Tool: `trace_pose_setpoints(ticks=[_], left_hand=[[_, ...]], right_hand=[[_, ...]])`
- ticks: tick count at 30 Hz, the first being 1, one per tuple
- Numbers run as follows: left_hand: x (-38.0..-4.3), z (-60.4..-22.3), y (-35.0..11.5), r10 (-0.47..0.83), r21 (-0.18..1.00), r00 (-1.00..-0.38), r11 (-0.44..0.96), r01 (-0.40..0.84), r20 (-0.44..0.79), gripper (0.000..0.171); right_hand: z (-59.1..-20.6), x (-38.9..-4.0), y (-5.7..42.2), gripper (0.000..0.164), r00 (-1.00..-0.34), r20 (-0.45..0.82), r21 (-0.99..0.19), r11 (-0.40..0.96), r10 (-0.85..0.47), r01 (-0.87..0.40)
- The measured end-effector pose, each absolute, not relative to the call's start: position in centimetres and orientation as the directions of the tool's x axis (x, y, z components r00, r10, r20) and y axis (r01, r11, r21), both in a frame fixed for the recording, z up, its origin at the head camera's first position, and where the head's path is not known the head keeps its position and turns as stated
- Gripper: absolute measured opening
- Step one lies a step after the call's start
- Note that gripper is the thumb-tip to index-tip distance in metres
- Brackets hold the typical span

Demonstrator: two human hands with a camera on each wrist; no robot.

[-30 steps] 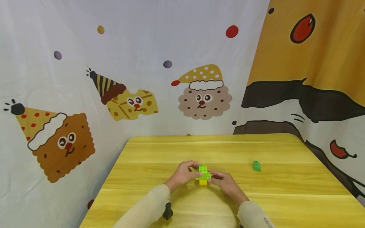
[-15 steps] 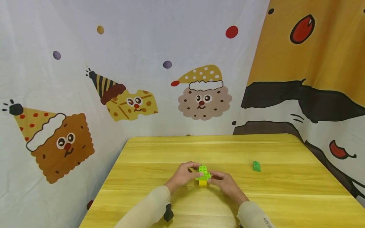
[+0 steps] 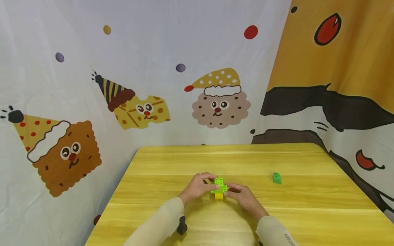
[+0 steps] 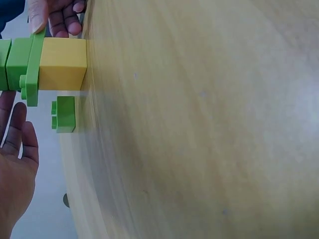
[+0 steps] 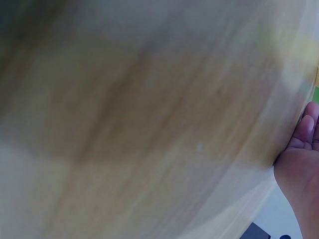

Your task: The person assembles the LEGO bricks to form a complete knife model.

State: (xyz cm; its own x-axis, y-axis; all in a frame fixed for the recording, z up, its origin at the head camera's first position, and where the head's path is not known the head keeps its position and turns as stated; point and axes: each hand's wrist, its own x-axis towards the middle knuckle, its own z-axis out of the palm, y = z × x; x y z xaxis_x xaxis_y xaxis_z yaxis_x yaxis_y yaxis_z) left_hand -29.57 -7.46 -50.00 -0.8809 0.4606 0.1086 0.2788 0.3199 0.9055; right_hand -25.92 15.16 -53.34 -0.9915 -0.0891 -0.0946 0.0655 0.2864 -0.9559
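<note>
A small stack of building blocks, yellow block [image 3: 219, 196] at the bottom and green bricks [image 3: 219, 182] above, stands upright on the table between both hands. My left hand [image 3: 197, 186] holds its upper part, thumb on the front and fingers behind. From the other side, my right hand [image 3: 244, 197] pinches the end of the thin green plate [image 4: 33, 72] just above the yellow block, as the left wrist view shows. That view also has a separate green brick [image 4: 66, 114] beyond the stack. In the right wrist view only part of the right hand [image 5: 301, 164] appears.
A loose green brick [image 3: 276, 178] lies to the right on the wooden table [image 3: 172, 157]. A black device [image 3: 182, 226] hangs at the left wrist. A curtain [image 3: 147, 58] with cartoon prints rises behind and to the left of the table.
</note>
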Motion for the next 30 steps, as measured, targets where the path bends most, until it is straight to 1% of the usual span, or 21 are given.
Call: trace_pose_setpoints(ticks=[11, 17, 21, 26, 30], left_hand=[[-29.60, -49.88, -7.49, 0.471, 0.893, -0.875, 0.338, 0.297, 0.112, 0.029], [-29.62, -49.67, -7.38, 0.489, 0.865, -0.861, 0.361, 0.348, 0.142, 0.030], [-29.65, -50.03, -7.38, 0.488, 0.855, -0.861, 0.378, 0.356, 0.143, 0.031], [-29.44, -50.38, -7.49, 0.466, 0.881, -0.874, 0.347, 0.323, 0.137, 0.032], [-29.28, -50.48, -7.52, 0.456, 0.908, -0.883, 0.316, 0.274, 0.108, 0.033]], right_hand=[[-53.13, -25.82, 15.18, 0.042, -0.992, -0.085, -0.951, 0.305, -0.092, 0.053], [-53.07, -25.70, 15.31, 0.043, -0.991, -0.100, -0.946, 0.317, -0.087, 0.068], [-52.99, -25.61, 15.36, 0.043, -0.990, -0.111, -0.948, 0.310, -0.088, 0.078], [-52.96, -25.63, 15.32, 0.043, -0.991, -0.095, -0.948, 0.313, -0.092, 0.062], [-53.03, -25.67, 15.27, 0.043, -0.992, -0.084, -0.948, 0.314, -0.089, 0.052]])
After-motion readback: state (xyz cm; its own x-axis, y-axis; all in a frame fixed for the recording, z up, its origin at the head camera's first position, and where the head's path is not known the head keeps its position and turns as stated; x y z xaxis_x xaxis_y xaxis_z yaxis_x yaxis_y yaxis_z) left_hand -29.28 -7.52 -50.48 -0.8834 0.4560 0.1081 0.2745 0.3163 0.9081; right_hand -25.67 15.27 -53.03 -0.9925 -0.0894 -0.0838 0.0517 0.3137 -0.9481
